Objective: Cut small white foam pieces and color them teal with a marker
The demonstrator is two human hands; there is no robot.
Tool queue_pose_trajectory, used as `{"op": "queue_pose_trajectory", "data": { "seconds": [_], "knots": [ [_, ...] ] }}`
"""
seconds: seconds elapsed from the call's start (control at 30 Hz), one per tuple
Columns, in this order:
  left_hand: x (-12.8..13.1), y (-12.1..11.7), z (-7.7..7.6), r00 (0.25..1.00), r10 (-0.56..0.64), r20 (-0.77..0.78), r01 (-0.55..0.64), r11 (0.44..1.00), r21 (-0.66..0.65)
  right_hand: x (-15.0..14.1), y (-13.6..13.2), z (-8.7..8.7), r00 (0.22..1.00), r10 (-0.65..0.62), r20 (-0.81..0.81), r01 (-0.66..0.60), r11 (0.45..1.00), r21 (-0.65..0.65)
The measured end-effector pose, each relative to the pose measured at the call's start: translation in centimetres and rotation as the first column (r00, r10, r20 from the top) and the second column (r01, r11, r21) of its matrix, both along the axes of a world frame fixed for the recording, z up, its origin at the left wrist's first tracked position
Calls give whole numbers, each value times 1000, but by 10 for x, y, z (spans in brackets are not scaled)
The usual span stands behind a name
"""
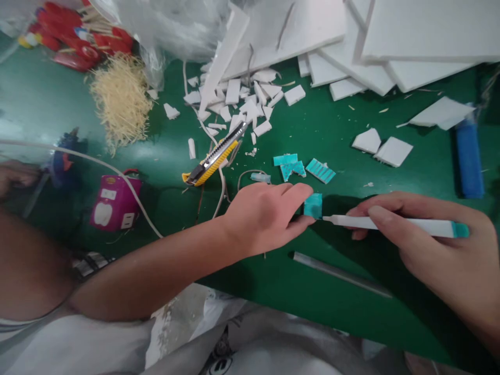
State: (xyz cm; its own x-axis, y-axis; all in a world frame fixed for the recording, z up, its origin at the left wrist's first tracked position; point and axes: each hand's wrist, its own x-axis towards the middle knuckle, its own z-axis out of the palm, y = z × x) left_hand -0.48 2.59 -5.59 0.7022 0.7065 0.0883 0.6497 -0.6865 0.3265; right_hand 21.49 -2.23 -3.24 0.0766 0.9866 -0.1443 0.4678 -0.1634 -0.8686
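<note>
My left hand [265, 219] pinches a small teal-coloured square of foam board [313, 205] between thumb and fingers, just above the green table. In my right hand [425, 234] is a white marker pen [363, 222] with a teal end. Its tip touches or nearly touches the lower right corner of the square. Just beyond my left fingers lie teal pieces, among them a striped one [321, 171] and a dotted one [292, 170]. A small translucent pale-blue cap [260, 177] rests beside my left knuckles.
A yellow utility knife [214, 159] lies before white foam scraps [250, 101]; foam sheets [429, 31] are stacked behind. Wooden sticks [119, 101], a magenta box [116, 202], a cable [128, 182], a clear rod [339, 273] and a blue object [470, 156] lie around. Another person's hand [17, 177] is at left.
</note>
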Motion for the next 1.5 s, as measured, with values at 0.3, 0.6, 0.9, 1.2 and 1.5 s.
{"op": "queue_pose_trajectory", "data": {
  "seconds": [0.3,0.6,0.9,1.2,1.5],
  "knots": [
    [-1,0,1,1000,6,9,-6,1000,9,-2,-3,3,999,-38,-6,37,998,-46],
    [0,0,0,1000,-1,16,1,1000,3,1,-1,2,1000,4,-2,-4,999,-48],
    [-2,1,1,1000,-17,-17,16,1000,-25,4,-4,0,997,-30,72,28,999,18],
    [-4,1,4,1000,-12,-1,11,998,-68,-1,-3,0,997,-73,11,73,997,5],
    [-6,2,5,1000,-4,4,4,993,-116,12,-19,-15,976,-76,206,68,997,43]
  ]
}}
